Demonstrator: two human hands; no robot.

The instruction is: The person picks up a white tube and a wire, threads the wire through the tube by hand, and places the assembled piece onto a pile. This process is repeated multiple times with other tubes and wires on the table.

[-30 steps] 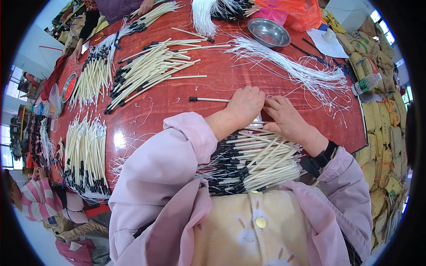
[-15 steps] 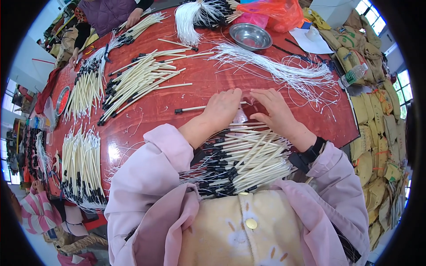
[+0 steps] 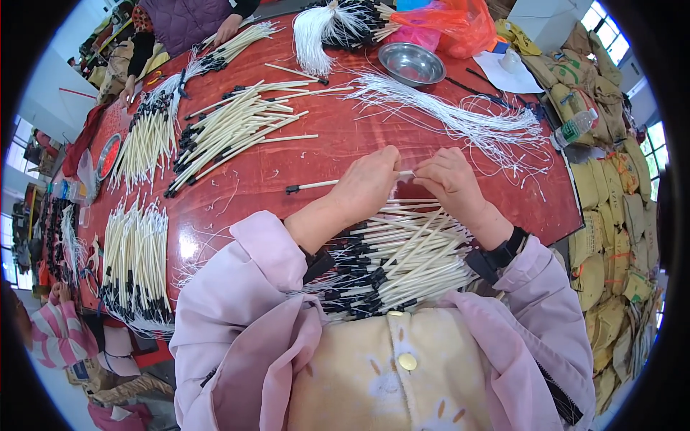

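Note:
My left hand (image 3: pixel 366 179) is closed around a thin cream-coloured stick (image 3: pixel 316 184) with a black piece on its left end. The stick runs under my palm, and its pale right tip comes out past my fingers. There my right hand (image 3: pixel 453 179) pinches at the tip, its thumb and fingers pressed together; any cord between them is too small to make out. Just below my hands, a heap of similar cream sticks (image 3: pixel 413 248) with black ends and white strings lies against my front. Beyond my hands is a spread bundle of white cords (image 3: pixel 453 108).
More stick piles lie on the red table (image 3: pixel 259 161): a loose pile (image 3: pixel 237 129) and an upright row (image 3: pixel 136 251). A metal bowl (image 3: pixel 412 63) and a red plastic bag (image 3: pixel 460 29) are at the back. Beside the right edge are a bottle (image 3: pixel 575 128) and stacked sacks (image 3: pixel 607 215). A co-worker's hand (image 3: pixel 228 29) is far left.
My right hand's fingers, spread and apart from the stick before, have closed at its tip. The stick's right end now shows between my hands. The view has shifted slightly.

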